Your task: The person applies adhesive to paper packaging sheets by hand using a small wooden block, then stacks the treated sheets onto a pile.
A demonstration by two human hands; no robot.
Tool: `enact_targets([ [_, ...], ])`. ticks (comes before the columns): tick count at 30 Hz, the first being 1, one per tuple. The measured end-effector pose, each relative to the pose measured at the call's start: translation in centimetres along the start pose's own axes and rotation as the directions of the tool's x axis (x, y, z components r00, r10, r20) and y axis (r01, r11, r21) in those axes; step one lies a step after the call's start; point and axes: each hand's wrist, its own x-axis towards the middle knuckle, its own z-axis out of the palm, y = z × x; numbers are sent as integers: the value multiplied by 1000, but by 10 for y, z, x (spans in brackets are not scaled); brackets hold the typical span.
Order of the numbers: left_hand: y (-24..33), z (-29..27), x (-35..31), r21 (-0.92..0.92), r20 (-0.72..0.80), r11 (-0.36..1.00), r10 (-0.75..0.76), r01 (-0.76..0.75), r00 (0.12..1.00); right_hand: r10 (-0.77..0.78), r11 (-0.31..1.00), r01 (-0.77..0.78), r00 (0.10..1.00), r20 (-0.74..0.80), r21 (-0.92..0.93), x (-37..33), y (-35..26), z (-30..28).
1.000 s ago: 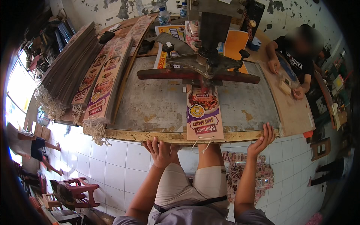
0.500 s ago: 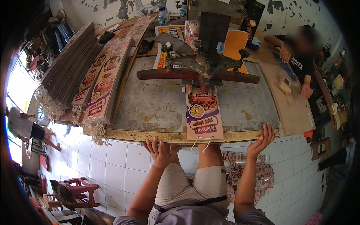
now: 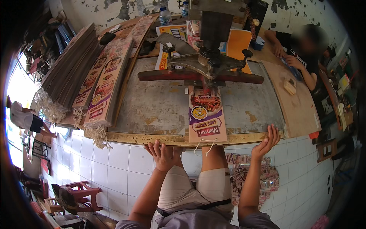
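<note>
My left hand (image 3: 164,155) rests against the front edge of the worktable, its fingers apart and holding nothing. Farther right, my right hand (image 3: 266,143) leans on the same wooden edge (image 3: 152,137) with its fingers stretched out. Between them lies a long printed cardboard strip (image 3: 208,114) in pink, purple and white, a white string loop hanging off its near end. The strip's far end passes under a metal press (image 3: 209,65) with a dark red crossbar, which hides that part. Neither hand touches the strip.
Stacks of similar printed strips (image 3: 105,86) with white strings lie at the left. At the right, another person (image 3: 305,57) handles something blue beside a small tan stack (image 3: 289,86). A red stool (image 3: 82,195) and printed pieces (image 3: 255,177) are on the tiled floor.
My hands, the strip and the press stay put. The person at the right has brought both hands together over the blue thing. A walker at the far left has moved.
</note>
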Motion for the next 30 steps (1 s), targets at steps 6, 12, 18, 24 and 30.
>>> enact_targets([
  [6,-2,1,0,-11,-4,1000,12,-12,1000,-6,1000,6,1000,-2,10,0,2,0],
  [12,-1,0,-2,-17,4,1000,3,-3,1000,23,1000,-24,999,31,18,2,-1,-5],
  [18,-2,1,-2,-11,4,1000,1,-1,1000,-41,979,-2,977,208,205,8,-65,-22],
  [24,-1,-2,-2,-20,26,1000,-7,7,1000,-307,887,75,833,461,456,36,-153,-14],
  [30,-1,-2,-3,-12,38,1000,4,-4,999,-300,918,108,819,489,382,37,-165,-4],
])
